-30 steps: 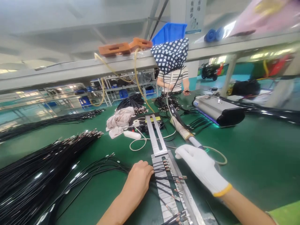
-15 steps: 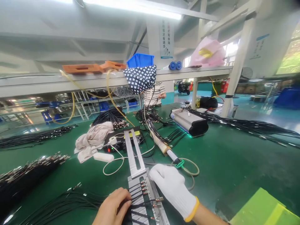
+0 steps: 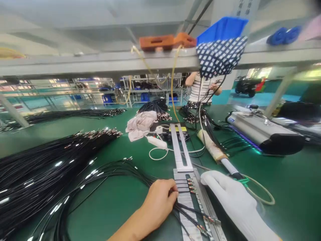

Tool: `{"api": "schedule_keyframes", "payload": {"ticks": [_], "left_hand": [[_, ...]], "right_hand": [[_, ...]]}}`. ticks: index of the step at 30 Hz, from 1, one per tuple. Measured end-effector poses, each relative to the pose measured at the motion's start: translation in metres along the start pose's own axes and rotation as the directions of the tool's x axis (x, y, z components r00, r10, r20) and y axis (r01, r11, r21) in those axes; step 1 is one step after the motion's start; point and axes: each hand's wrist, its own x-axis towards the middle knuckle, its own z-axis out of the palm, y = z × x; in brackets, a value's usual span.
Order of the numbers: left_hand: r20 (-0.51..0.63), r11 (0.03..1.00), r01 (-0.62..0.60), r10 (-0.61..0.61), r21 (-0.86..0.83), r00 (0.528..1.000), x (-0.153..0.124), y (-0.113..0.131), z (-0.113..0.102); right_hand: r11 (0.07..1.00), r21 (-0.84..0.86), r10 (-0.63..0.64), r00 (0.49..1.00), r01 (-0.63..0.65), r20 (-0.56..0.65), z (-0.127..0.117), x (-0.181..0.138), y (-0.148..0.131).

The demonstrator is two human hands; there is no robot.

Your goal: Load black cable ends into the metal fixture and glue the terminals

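Note:
My bare left hand point(image 3: 162, 197) is closed on several black cables point(image 3: 142, 175) at the left edge of a slotted metal fixture point(image 3: 178, 160). Their stripped, coppery ends point(image 3: 192, 187) lie across the fixture's slots. Lower down, more cable ends point(image 3: 208, 219) stick out over its right rail. In a white knitted glove, my right hand point(image 3: 230, 194) is at the fixture's right side, fingers curled together with the tips near the rail. Whatever lies under those fingers is hidden. Just beyond the glove is a wrapped handle tool point(image 3: 213, 147) with a green tie.
A large bundle of black cables point(image 3: 62, 154) covers the left of the green table point(image 3: 110, 197). Behind the fixture are a cloth point(image 3: 141, 125), a white power strip point(image 3: 156, 142) and a black box. A silver machine point(image 3: 265, 130) glows at right. Across the table stands a person point(image 3: 200, 88).
The view has swung left, so things appear farther right. My left hand stays on the cables at the fixture, and my gloved hand stays by its right rail.

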Motion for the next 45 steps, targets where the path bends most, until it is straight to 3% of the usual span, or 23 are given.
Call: {"api": "schedule_keyframes", "payload": {"ticks": [3, 5, 10, 12, 14, 18, 24, 31, 37, 41, 45], "left_hand": [[-0.004, 0.999, 0.032, -0.032, -0.035, 0.999, -0.002, 0.005, -0.002], [-0.014, 0.996, 0.063, -0.063, -0.059, 0.998, -0.003, 0.007, -0.002], [0.012, 0.993, 0.055, -0.054, -0.101, 0.998, -0.004, 0.008, -0.004], [0.015, 0.992, 0.047, -0.046, -0.12, 0.999, -0.005, 0.008, -0.005], [0.025, 0.986, 0.041, -0.038, -0.159, 0.999, -0.005, 0.007, -0.006], [0.024, 0.982, 0.024, -0.02, -0.186, 1.0, -0.004, 0.004, -0.004], [-0.034, 0.989, -0.013, 0.009, -0.145, 0.999, -0.003, 0.002, 0.0], [-0.046, 0.993, -0.071, 0.067, -0.091, 0.997, -0.005, 0.005, 0.0], [-0.031, 0.991, -0.039, 0.044, 0.131, 0.999, -0.006, 0.014, -0.002], [0.034, 0.903, -0.097, 0.092, 0.419, 0.995, -0.008, 0.023, 0.0], [0.125, 0.82, -0.183, 0.137, 0.542, 0.983, -0.01, 0.029, 0.004]], "right_hand": [[0.991, -0.008, -0.131, 0.991, 0.131, -0.013, -0.002, -0.006, -0.006], [0.957, -0.041, -0.29, 0.957, 0.289, -0.028, 0.0, -0.011, -0.007], [0.739, -0.18, -0.672, 0.73, 0.65, -0.125, 0.013, -0.02, -0.008], [0.664, -0.233, -0.745, 0.655, 0.711, -0.125, 0.017, -0.022, -0.008], [0.622, -0.273, -0.778, 0.62, 0.734, -0.107, 0.021, -0.024, -0.008], [0.609, -0.295, -0.784, 0.616, 0.736, -0.081, 0.023, -0.022, -0.003], [0.67, -0.271, -0.736, 0.665, 0.692, -0.122, 0.018, -0.015, 0.002], [0.63, -0.271, -0.77, 0.631, 0.728, -0.096, 0.022, -0.024, -0.008], [0.563, -0.378, -0.812, 0.576, 0.735, -0.09, 0.026, -0.028, -0.009], [0.544, -0.441, -0.802, 0.597, 0.714, -0.023, 0.024, -0.031, -0.018], [0.502, -0.515, -0.795, 0.605, 0.695, 0.042, 0.027, -0.034, -0.027]]}}
